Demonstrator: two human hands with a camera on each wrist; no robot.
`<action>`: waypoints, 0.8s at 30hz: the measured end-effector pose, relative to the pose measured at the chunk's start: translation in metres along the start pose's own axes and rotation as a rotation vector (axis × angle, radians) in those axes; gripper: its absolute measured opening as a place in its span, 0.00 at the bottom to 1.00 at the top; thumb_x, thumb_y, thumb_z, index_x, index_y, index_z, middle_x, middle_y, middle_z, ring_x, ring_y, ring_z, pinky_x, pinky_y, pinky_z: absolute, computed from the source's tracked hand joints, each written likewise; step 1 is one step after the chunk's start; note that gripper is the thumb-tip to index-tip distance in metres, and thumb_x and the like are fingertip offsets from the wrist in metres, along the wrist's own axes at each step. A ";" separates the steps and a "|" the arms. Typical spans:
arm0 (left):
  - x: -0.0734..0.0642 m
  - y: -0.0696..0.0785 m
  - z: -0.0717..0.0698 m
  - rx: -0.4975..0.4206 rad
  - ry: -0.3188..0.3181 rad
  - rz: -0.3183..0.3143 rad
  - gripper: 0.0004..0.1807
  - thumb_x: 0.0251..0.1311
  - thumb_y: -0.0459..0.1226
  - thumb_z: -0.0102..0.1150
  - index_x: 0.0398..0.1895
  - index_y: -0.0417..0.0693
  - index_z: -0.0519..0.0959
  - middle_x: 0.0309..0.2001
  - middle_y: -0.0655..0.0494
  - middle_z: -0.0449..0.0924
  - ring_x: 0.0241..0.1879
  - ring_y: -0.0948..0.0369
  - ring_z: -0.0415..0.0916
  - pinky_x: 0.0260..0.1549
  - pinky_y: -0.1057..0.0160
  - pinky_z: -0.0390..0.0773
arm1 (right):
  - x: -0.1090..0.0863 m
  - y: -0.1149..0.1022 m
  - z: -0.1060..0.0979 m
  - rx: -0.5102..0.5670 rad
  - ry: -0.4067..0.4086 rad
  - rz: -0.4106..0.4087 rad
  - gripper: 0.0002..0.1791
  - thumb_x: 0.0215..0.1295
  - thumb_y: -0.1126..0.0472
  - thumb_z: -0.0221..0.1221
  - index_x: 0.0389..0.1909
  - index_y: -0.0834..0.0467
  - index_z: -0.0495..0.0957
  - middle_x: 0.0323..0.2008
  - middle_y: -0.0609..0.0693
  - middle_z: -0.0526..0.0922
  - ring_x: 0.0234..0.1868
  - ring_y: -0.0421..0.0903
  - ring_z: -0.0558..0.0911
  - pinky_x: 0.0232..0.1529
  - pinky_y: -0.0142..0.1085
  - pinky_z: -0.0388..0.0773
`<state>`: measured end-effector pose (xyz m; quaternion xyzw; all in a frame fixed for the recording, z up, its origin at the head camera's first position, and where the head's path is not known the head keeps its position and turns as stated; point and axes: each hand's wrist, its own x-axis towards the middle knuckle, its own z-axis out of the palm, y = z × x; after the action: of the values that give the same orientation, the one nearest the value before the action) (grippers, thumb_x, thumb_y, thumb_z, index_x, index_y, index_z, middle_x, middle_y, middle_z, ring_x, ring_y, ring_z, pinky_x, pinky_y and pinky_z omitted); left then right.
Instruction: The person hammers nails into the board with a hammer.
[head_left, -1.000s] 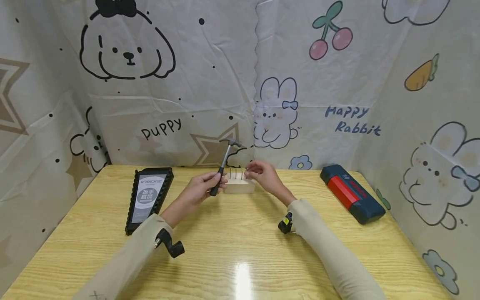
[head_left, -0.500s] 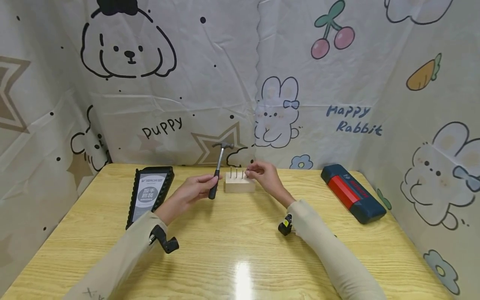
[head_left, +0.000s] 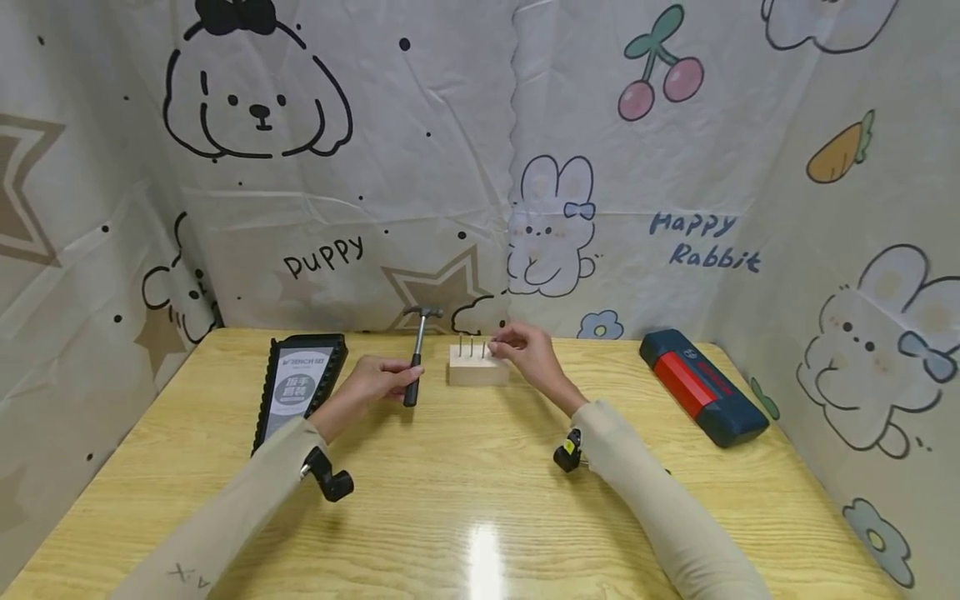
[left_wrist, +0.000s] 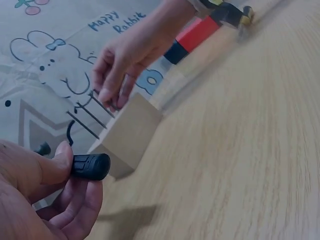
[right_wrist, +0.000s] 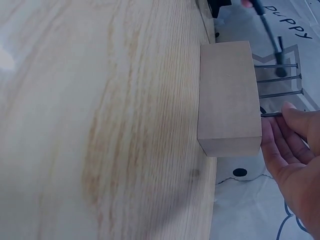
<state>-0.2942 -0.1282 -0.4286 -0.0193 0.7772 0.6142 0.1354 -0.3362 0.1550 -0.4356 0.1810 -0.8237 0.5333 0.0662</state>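
My left hand [head_left: 372, 385] grips a claw hammer [head_left: 419, 340] by the lower part of its black handle. The hammer stands nearly upright, head at the top, left of a pale wooden block [head_left: 477, 375]. Three nails [right_wrist: 280, 94] stand in a row in the block's top. At the row's right end, my right hand [head_left: 527, 350] pinches another nail [right_wrist: 272, 115] between thumb and fingers, its lower end at the block's top face. The fingers cover that nail's upper part. In the left wrist view, the rubber butt of the hammer handle [left_wrist: 91, 166] pokes out past my left thumb.
A black wrench-set case [head_left: 298, 387] lies at the left of the wooden table [head_left: 480, 467], partly behind my left forearm. A dark blue and red Bosch case [head_left: 703, 387] lies at the right. A printed cloth [head_left: 435, 167] hangs behind the table.
My left hand has drawn the hammer leftward and down, away from the block, and the hammer now leans less. My right hand has stayed at the nail on the block's right end.
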 end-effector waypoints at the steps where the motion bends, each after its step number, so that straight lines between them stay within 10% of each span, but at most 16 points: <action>1: 0.001 -0.001 0.000 -0.005 0.002 -0.012 0.21 0.73 0.38 0.64 0.61 0.31 0.81 0.42 0.50 0.88 0.32 0.66 0.82 0.38 0.64 0.86 | 0.000 0.000 0.000 0.002 -0.002 0.000 0.07 0.72 0.67 0.66 0.44 0.68 0.84 0.43 0.64 0.88 0.43 0.58 0.88 0.48 0.46 0.87; 24: 0.000 -0.007 0.000 0.282 -0.042 0.006 0.16 0.67 0.32 0.70 0.48 0.27 0.77 0.29 0.43 0.85 0.20 0.62 0.82 0.25 0.61 0.87 | -0.001 0.000 -0.001 -0.024 -0.013 0.008 0.06 0.72 0.66 0.66 0.42 0.66 0.84 0.42 0.62 0.89 0.41 0.55 0.89 0.46 0.43 0.86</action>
<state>-0.2932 -0.1299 -0.4354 0.0150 0.8528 0.4996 0.1514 -0.3356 0.1560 -0.4350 0.1801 -0.8311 0.5226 0.0608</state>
